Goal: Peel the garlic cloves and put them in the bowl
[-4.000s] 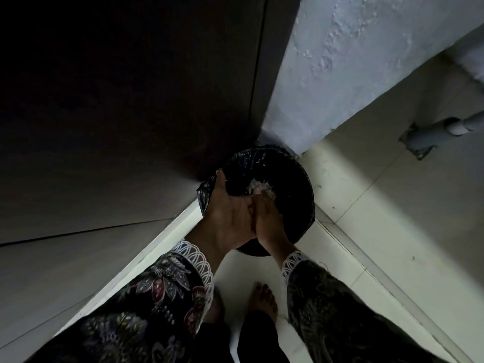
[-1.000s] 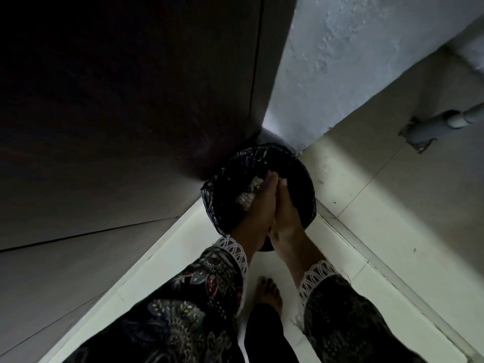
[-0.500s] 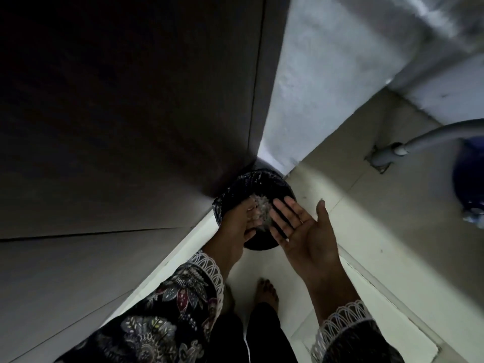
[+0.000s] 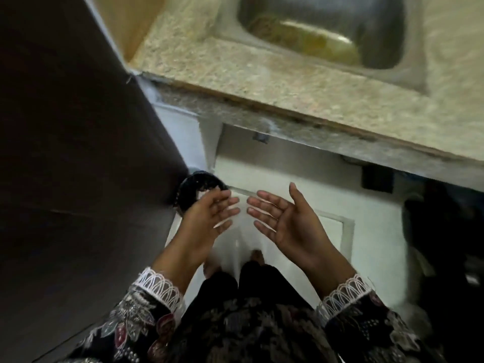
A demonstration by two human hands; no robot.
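Both hands empty, fingers spread: left hand (image 4: 207, 218) beside round black-lined floor bin (image 4: 195, 186), right hand (image 4: 286, 221) palm-up. Garlic and bowl not visible (likely up on speckled stone counter (image 4: 262, 74), ahead).

Dim, soft indoor light with motion blur throughout. The sink (image 4: 322, 30) shows a pale glare streak on its basin floor. Left of the sink a dark panel (image 4: 65, 153) lies in deep shadow; straight edges bow from wide-angle distortion.
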